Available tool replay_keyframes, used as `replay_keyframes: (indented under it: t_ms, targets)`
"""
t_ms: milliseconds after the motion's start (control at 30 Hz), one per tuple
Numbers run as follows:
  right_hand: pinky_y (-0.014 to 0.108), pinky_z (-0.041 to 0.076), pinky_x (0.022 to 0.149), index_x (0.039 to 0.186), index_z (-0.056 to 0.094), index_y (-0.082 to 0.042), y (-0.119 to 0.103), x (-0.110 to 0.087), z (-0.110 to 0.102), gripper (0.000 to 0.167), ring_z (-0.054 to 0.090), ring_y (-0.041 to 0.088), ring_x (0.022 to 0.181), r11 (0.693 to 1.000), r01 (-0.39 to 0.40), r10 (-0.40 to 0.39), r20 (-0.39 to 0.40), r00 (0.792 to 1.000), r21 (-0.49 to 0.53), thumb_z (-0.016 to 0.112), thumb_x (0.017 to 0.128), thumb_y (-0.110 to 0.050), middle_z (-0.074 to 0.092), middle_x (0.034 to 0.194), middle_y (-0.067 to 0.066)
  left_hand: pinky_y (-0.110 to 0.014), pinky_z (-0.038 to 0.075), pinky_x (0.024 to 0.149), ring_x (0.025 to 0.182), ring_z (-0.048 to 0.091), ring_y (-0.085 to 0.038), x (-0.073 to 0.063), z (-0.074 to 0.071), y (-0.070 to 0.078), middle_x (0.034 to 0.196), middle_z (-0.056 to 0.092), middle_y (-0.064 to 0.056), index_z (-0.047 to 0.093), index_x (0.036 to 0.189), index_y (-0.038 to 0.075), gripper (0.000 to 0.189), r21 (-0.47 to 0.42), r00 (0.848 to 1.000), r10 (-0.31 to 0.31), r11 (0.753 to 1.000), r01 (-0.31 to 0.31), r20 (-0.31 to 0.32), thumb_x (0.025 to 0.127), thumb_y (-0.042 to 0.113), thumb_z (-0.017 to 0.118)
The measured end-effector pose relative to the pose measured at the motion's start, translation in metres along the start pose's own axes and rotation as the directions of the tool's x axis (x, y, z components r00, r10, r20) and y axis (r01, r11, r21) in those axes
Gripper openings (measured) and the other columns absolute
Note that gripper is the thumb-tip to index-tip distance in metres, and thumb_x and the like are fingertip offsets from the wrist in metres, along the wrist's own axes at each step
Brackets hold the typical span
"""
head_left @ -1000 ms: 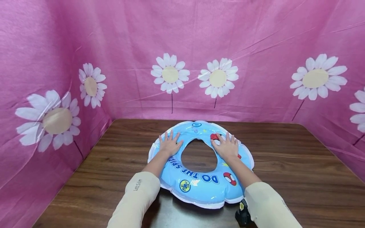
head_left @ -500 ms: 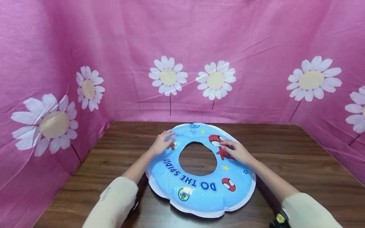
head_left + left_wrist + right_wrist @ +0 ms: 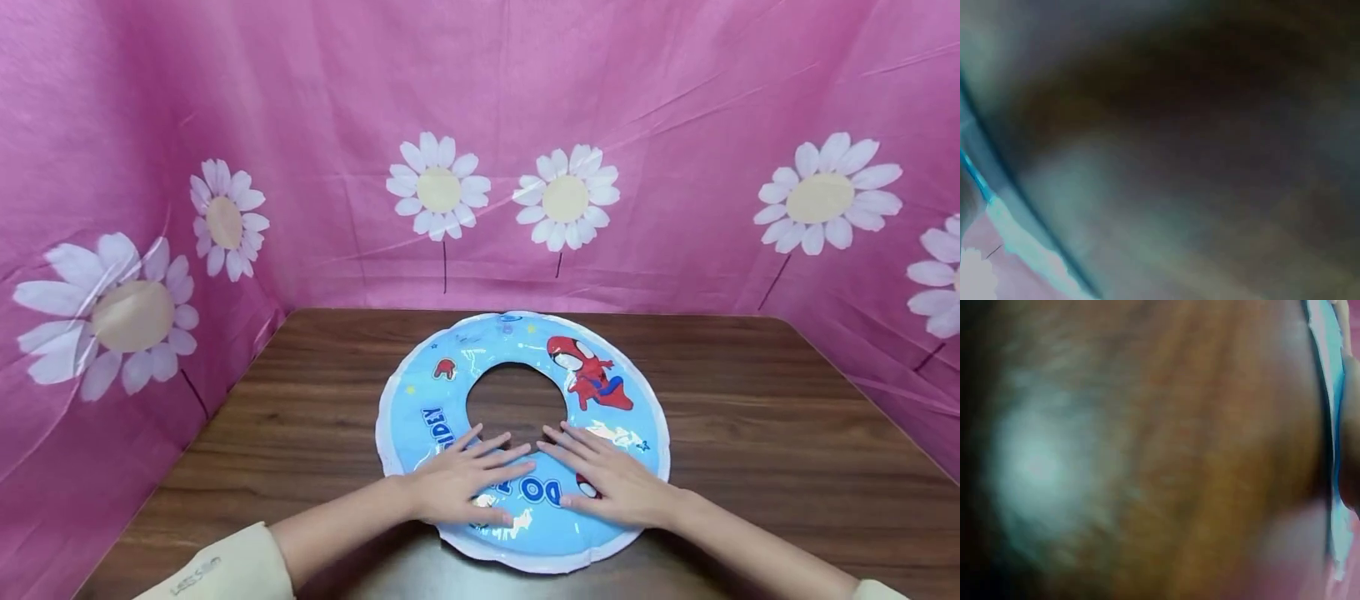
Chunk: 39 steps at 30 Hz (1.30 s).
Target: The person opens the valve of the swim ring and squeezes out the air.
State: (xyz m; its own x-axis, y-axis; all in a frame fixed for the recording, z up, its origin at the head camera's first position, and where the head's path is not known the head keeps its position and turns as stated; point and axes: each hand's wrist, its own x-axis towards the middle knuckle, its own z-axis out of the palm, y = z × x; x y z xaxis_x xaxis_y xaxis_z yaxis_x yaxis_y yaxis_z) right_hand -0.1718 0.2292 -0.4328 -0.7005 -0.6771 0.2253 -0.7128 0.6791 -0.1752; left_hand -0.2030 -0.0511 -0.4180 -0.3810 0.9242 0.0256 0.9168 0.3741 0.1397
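Observation:
A light blue inflatable swim ring (image 3: pixel 525 533) with a white rim, lettering and a red cartoon figure lies flat on the wooden table. My left hand (image 3: pixel 453 483) rests on its near left part, fingers spread and straight, fingertips by the inner hole. On the near right part rests my right hand (image 3: pixel 618 483), likewise with straight fingers, its tips close to the left hand's. In the left wrist view the ring's edge (image 3: pixel 1029 244) shows at the lower left. At the right side of the right wrist view runs the ring's edge (image 3: pixel 1329 425) beside part of the hand.
The brown wooden table (image 3: pixel 750 417) spreads around the ring on all sides. A pink curtain (image 3: pixel 660 125) printed with large white daisies stands behind the table and along both sides. Most of both wrist views is blurred.
Both hands have come off the ring's left and right sides, lifted slightly, and moved toward me onto its near part. The ring looks flatter and rounder than a second ago.

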Motion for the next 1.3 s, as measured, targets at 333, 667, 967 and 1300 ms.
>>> replay_keyframes:
  t_ms: [333,667,967,1300]
  targets:
    - [0.029,-0.008,0.107,0.147,0.023,-0.025,0.003,0.0,0.013,0.068,0.01,0.027,0.137,0.998,-0.01,0.014,0.056,0.998,-0.069,0.041,0.09,-0.057,0.018,0.151,-0.001,-0.05,0.0,0.106,0.138,-0.002,-0.018,-0.004,0.022,-0.003,0.152,0.002,0.008,0.009,0.148,0.03,0.064,0.063,1.0,0.002,0.998,-0.002,-0.01,0.093,0.061,0.018]
    - [0.053,0.011,0.105,0.142,0.038,-0.024,0.009,0.002,0.011,0.057,0.012,0.033,0.136,0.956,-0.293,0.293,-0.057,0.955,0.002,0.045,0.092,-0.05,0.026,0.148,0.005,-0.055,-0.002,0.105,0.137,0.006,-0.026,-0.011,0.025,0.004,0.151,0.016,0.003,0.021,0.148,0.022,0.068,0.011,0.961,-0.239,0.97,0.243,-0.141,0.092,0.062,0.023]
    - [0.059,0.002,0.103,0.143,0.036,-0.016,0.018,0.0,0.004,0.071,0.009,0.045,0.133,0.858,-0.514,0.513,-0.073,0.855,0.005,0.047,0.087,-0.058,0.021,0.148,0.018,-0.056,-0.008,0.103,0.136,-0.002,-0.036,-0.008,0.026,0.01,0.149,0.023,-0.006,0.037,0.142,0.014,0.072,-0.082,0.767,-0.595,0.8,0.595,-0.24,0.091,0.063,0.026]
    - [0.058,0.027,0.096,0.12,0.059,0.001,0.022,0.026,-0.03,0.057,0.04,0.046,0.117,0.841,-0.54,0.54,-0.108,0.835,0.037,0.061,0.084,-0.043,0.048,0.125,0.028,-0.058,0.001,0.103,0.134,0.013,-0.04,0.006,-0.013,-0.001,0.144,0.033,-0.014,0.041,0.139,0.005,0.073,-0.388,0.694,-0.701,0.692,0.608,-0.163,0.084,0.05,0.056]
